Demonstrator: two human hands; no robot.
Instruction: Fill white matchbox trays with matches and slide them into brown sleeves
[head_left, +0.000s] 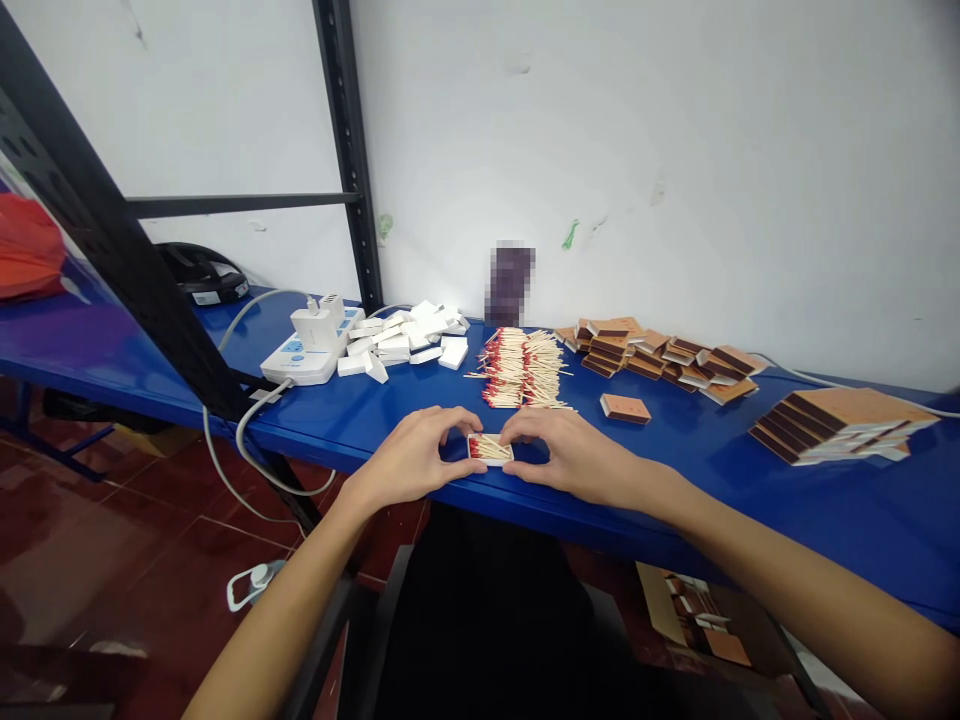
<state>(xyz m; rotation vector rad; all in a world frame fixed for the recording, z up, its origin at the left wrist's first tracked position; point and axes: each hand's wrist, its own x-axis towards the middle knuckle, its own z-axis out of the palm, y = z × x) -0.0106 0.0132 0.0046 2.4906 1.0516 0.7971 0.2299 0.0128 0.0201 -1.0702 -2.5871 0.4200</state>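
Observation:
A small white matchbox tray [490, 449] filled with red-tipped matches lies on the blue table [825, 500] near its front edge. My left hand [415, 458] pinches the tray's left end with curled fingers. My right hand [571, 455] grips its right end the same way. Just behind the tray lies a heap of loose matches [523, 368] with red heads. A single brown matchbox sleeve [625, 408] rests to the right of the heap.
Several empty white trays [409, 340] are piled at the back left beside a white power strip [309, 350] with cables. Brown sleeves [660, 358] are stacked at the back right, more [840, 420] at the far right. A black shelf frame [112, 230] stands left.

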